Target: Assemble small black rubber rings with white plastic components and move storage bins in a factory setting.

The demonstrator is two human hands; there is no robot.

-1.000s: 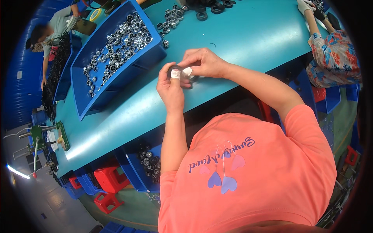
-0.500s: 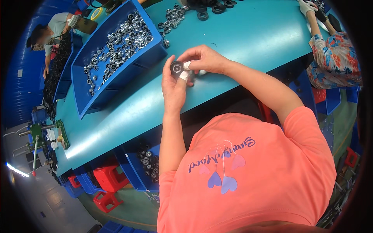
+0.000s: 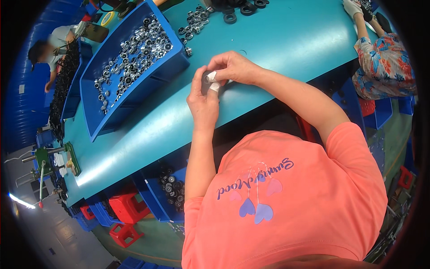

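Note:
Above the teal table (image 3: 277,40), both hands are close together around a small black wheel (image 3: 206,79). My left hand (image 3: 203,105) has its fingers closed about the wheel's left and lower side, and white tape wraps its thumb. From the right, my right hand (image 3: 234,68) presses on it with bent fingers, white wrapping on one tip. Most of the wheel is hidden by fingers. Left of the hands stands a blue bin (image 3: 154,83) with many shiny metal hubs (image 3: 145,47).
More metal hubs (image 3: 195,21) and black rings (image 3: 230,19) lie on the table's far side. A green clamp-like fixture (image 3: 70,158) stands at the left end. Co-workers are at the far left and upper right. Below the edge are a bin of black wheels (image 3: 174,188) and red stools (image 3: 128,207).
The wheel, whose round face showed before, is now turned and more covered by my fingers. My left hand has rotated slightly; the left co-worker's arm has shifted.

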